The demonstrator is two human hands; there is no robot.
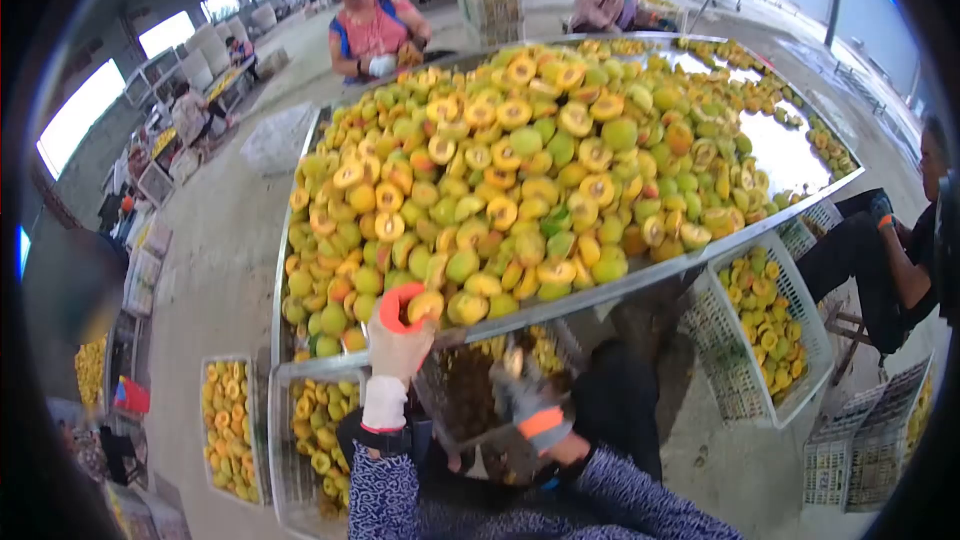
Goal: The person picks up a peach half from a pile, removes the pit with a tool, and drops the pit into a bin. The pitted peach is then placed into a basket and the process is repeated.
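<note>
My left hand (400,338), in a pale glove with orange-red fingers, is closed around a halved yellow peach (427,306) at the near edge of the metal table (620,290). A large heap of halved, yellow-green peaches (500,180) lies on this table, some with dark pit hollows facing up. Lower and to the right, my right hand (535,410) wears a grey glove with an orange band. Its fingers are curled around a small pale-tipped object, too blurred to name. Below that hand, a crate (470,430) contains dark brown bits and yellow pieces.
White crates of peach halves stand left (262,440) and right (720,340) of my legs. Two people work across the table, and another person sits at the far right (890,260). A clear plastic bag (278,138) lies on the floor at left.
</note>
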